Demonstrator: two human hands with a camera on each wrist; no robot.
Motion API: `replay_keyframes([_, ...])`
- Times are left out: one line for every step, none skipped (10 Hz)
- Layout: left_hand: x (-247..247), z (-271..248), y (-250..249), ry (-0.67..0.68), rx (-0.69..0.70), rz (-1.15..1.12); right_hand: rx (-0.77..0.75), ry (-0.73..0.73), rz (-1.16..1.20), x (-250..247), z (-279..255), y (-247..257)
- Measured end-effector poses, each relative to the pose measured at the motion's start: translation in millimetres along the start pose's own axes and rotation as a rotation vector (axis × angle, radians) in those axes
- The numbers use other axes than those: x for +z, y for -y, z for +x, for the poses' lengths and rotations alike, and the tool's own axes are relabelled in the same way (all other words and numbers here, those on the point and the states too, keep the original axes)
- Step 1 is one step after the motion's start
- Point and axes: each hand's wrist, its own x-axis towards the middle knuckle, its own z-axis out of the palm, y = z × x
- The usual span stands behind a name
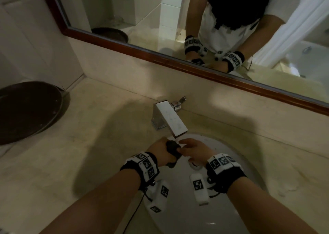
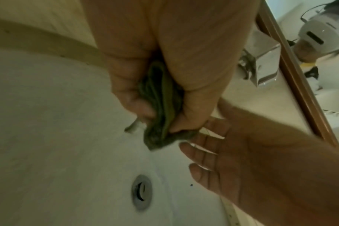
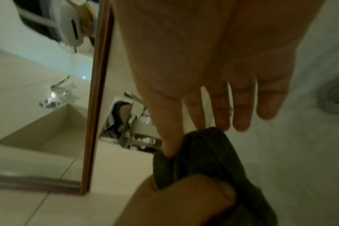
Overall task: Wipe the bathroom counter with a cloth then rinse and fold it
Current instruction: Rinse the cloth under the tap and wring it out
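A dark green cloth (image 1: 172, 147) is bunched into a wad over the white sink basin (image 1: 231, 144), just below the spout of the square chrome faucet (image 1: 170, 120). My left hand (image 1: 159, 150) grips the wad in its fist. In the left wrist view the cloth (image 2: 161, 107) bulges out between the curled fingers of my left hand (image 2: 192, 94). My right hand (image 1: 194, 149) is held flat beside it, its fingers straight. In the right wrist view my right hand (image 3: 213, 76) touches the top of the cloth (image 3: 203, 152) with its thumb and fingertips.
The chrome drain (image 1: 195, 165) lies under my right hand. Beige stone counter (image 1: 89, 153) surrounds the basin. A dark round tray (image 1: 26, 111) stands at the far left. A wood-framed mirror (image 1: 142, 20) runs along the back wall.
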Motion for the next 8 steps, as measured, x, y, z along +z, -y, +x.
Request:
replay_keyframes([-2.0, -6.5, -8.7, 0.005, 0.190, 0.109, 0.172, 0.140, 0.408, -5.4, -1.7, -3.3])
replay_keyframes([-1.9, -12.5, -15.9, 0.042, 0.345, 0.364, 0.207, 0.362, 0.435, -0.7, -9.6, -3.5])
replay_keyframes([2.8, -13.1, -15.1, 0.078, 0.340, 0.476, 0.189, 0.430, 0.239, 5.7, -7.0, -2.7])
replay_keyframes([9.2, -13.9, -18.0, 0.105, 0.258, 0.576, 0.160, 0.373, -0.311, 14.6, -1.3, 3.6])
replay_keyframes([14.4, -10.6, -16.0, 0.167, 0.225, 0.669, 0.060, 0.171, -0.623, 23.9, 5.4, -0.4])
replay_keyframes([15.2, -4.6, -14.1, 0.242, 0.156, 0.718, -0.011, 0.098, -0.776, 30.7, 10.5, -7.9])
replay_keyframes([15.4, -2.8, -10.9, 0.271, 0.127, 0.675, -0.063, 0.050, -0.950, 33.2, 7.8, -7.5])
replay_keyframes([10.7, -5.0, -13.1, 0.200, 0.067, 0.603, -0.115, 0.005, -1.080, 31.5, 5.9, -5.3])
